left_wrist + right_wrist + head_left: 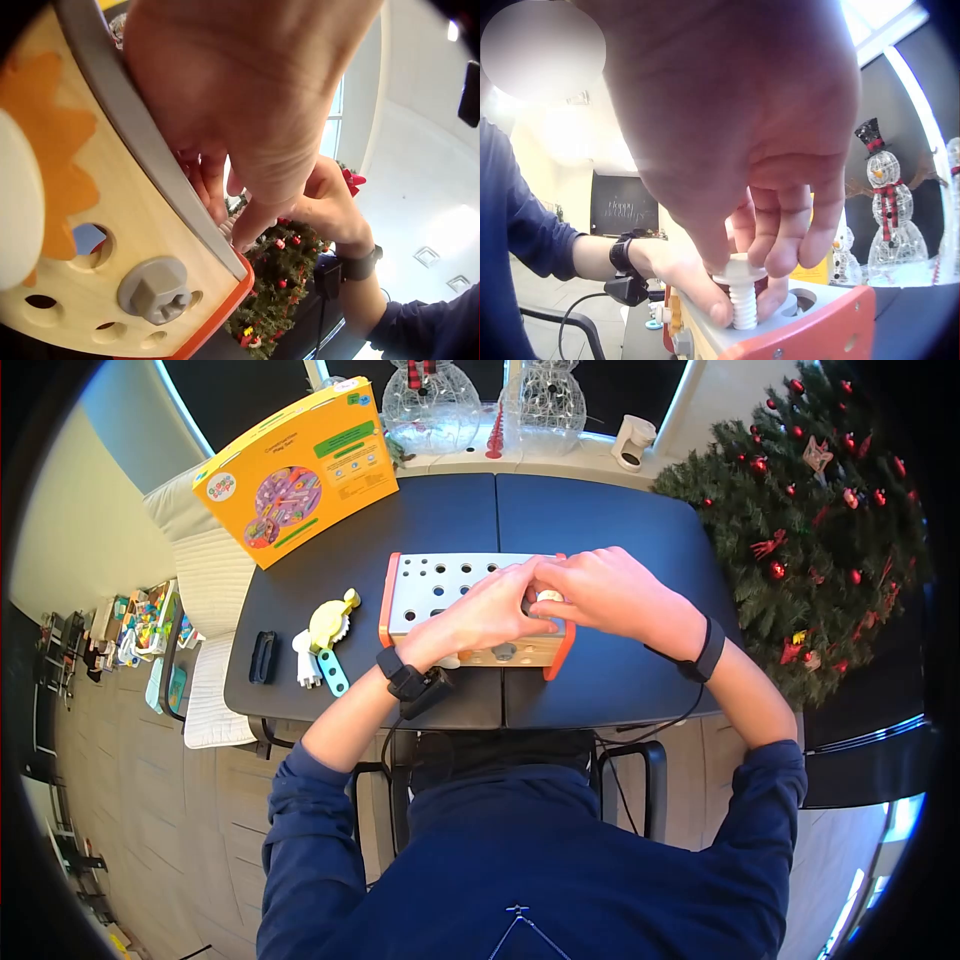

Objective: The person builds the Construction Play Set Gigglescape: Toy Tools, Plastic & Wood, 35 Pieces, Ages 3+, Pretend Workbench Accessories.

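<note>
one white screw, one workbench, one carton

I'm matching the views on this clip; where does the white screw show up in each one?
Head: white screw slightly above and right of centre, mostly covered.
Left wrist: white screw just below centre, partly covered.
Right wrist: white screw low, just right of centre, its thread exposed.
Shared landmark: the grey bolt.

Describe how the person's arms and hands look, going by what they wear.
Dark navy fabric sleeves are bunched up near the elbows on both arms. The left hand and right hand are ungloved. Each wrist wears a black strap bearing a small black camera module, with a thin black cable running off it.
</note>
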Available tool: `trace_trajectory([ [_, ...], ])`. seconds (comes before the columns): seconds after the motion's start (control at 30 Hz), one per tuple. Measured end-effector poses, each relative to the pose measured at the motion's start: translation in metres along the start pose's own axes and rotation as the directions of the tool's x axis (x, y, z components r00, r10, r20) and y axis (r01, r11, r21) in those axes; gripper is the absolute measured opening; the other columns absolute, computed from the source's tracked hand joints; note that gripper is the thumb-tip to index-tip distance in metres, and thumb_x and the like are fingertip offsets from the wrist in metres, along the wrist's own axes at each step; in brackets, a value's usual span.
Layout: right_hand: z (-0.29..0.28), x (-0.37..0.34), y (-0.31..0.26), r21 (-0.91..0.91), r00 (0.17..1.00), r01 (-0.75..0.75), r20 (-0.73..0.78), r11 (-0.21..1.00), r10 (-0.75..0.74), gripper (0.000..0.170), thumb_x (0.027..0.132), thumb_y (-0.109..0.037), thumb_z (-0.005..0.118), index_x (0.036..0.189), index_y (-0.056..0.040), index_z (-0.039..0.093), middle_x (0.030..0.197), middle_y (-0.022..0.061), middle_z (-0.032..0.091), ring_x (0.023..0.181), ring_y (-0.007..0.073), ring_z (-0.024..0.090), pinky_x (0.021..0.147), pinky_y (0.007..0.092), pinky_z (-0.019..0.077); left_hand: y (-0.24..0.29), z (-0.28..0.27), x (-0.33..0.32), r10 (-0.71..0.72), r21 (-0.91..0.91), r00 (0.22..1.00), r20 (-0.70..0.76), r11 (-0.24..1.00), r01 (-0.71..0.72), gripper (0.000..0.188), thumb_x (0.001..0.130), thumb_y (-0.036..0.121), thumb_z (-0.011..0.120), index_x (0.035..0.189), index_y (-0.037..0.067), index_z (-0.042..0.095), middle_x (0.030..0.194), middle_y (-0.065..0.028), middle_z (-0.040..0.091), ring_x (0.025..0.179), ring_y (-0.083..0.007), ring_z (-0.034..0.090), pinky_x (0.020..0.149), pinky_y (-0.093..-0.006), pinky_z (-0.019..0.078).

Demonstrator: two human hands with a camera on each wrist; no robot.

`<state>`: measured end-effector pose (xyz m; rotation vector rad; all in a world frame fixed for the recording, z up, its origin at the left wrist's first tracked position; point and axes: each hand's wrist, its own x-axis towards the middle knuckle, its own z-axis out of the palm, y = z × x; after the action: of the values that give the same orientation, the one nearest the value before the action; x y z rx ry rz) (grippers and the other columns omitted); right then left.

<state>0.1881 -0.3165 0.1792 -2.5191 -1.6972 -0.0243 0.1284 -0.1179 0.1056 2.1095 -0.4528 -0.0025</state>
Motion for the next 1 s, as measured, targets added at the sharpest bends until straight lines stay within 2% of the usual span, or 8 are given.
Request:
trace_trajectory([
  [0.07,0.005,0.004,-0.002,-0.148,1.0,-0.01,-0.022,0.989,0.007,0.029,0.102,-0.038,0.066,0.107,-0.01,0.066,0.083,0.013,0.074,0.078,0.0404,0.072,0.069,0.0487,0.0559,-0.003,0.003,0.001,0.013,0.001,0.999,-0.033,1.0,-0.013,0.068,0.088,0.02,0.083,0.146,0.004,0.051,0.112,-0.017,0.068,0.104,-0.0352,0.068,0.093,-0.0446,0.0537],
  [0.17,-0.006,0.011,-0.012,-0.234,0.971,-0.113,0.181,0.966,0.157,0.028,0.101,-0.036,0.067,0.11,-0.0092,0.065,0.096,0.0127,0.074,0.088,0.0375,0.073,0.072,0.0472,0.0568,-0.006,0.006,-0.001,0.047,-0.062,0.997,-0.059,0.997,-0.05,0.069,0.089,0.018,0.082,0.148,0.005,0.05,0.116,-0.0172,0.069,0.108,-0.0355,0.068,0.094,-0.0448,0.0537],
  [0.27,-0.008,-0.005,-0.002,0.115,0.988,0.123,-0.105,0.986,-0.111,0.024,0.1,-0.024,0.068,0.112,-0.0041,0.063,0.106,0.0155,0.069,0.102,0.0352,0.07,0.082,0.0459,0.0591,-0.008,0.003,0.001,-0.017,0.077,1.0,-0.007,0.997,0.018,0.08,0.09,0.016,0.081,0.159,0.009,0.04,0.115,-0.0178,0.071,0.107,-0.0367,0.07,0.094,-0.0458,0.0543],
  [0.37,-0.011,-0.01,0.003,0.273,0.986,0.166,-0.03,0.947,-0.165,0.018,0.097,-0.012,0.068,0.111,-0.0032,0.06,0.112,0.0138,0.063,0.112,0.0352,0.064,0.089,0.0467,0.0566,0.006,-0.006,-0.002,-0.125,-0.088,0.988,0.086,0.987,0.133,0.091,0.092,0.016,0.08,0.168,0.013,0.029,0.12,-0.0156,0.066,0.113,-0.0301,0.066,0.105,-0.0417,0.0511],
  [0.5,-0.009,-0.008,0.007,0.294,0.978,0.207,-0.043,0.933,-0.203,0.014,0.096,-0.005,0.065,0.109,-0.0038,0.061,0.109,0.0147,0.066,0.109,0.0385,0.065,0.088,0.0485,0.0554,0.002,-0.008,-0.001,-0.084,-0.023,0.99,0.113,0.996,0.087,0.096,0.093,0.012,0.077,0.171,0.016,0.022,0.124,-0.0168,0.067,0.112,-0.0333,0.066,0.106,-0.0436,0.0501],
  [0.7,-0.006,-0.003,0.005,0.303,0.994,0.104,0.008,0.947,-0.111,0.015,0.096,-0.011,0.066,0.108,-0.003,0.061,0.103,0.0173,0.068,0.097,0.0399,0.068,0.083,0.0492,0.0557,-0.002,-0.003,0.002,-0.028,0.03,0.997,0.076,0.999,0.026,0.099,0.091,0.014,0.08,0.171,0.016,0.022,0.119,-0.0164,0.068,0.108,-0.0341,0.068,0.101,-0.0447,0.0526],
  [0.83,-0.011,0.002,-0.003,0.288,0.987,-0.064,0.16,0.955,0.018,0.02,0.097,-0.016,0.069,0.111,-0.004,0.062,0.106,0.0178,0.069,0.096,0.0398,0.069,0.081,0.0501,0.0568,0.007,-0.004,0.001,-0.115,0.05,0.992,0.05,0.992,0.112,0.103,0.09,0.015,0.082,0.171,0.016,0.019,0.113,-0.0157,0.073,0.1,-0.0338,0.071,0.094,-0.0452,0.0546],
  [1.0,-0.011,0.011,-0.02,0.035,0.923,-0.288,0.276,0.957,0.268,0.024,0.101,-0.025,0.067,0.109,-0.0033,0.061,0.096,0.0187,0.07,0.09,0.0408,0.071,0.076,0.0505,0.0566,-0.006,0.0,0.0,-0.015,-0.006,1.0,0.014,1.0,0.015,0.106,0.09,0.012,0.081,0.172,0.014,0.014,0.105,-0.0171,0.075,0.096,-0.0372,0.071,0.093,-0.0467,0.0545],
])
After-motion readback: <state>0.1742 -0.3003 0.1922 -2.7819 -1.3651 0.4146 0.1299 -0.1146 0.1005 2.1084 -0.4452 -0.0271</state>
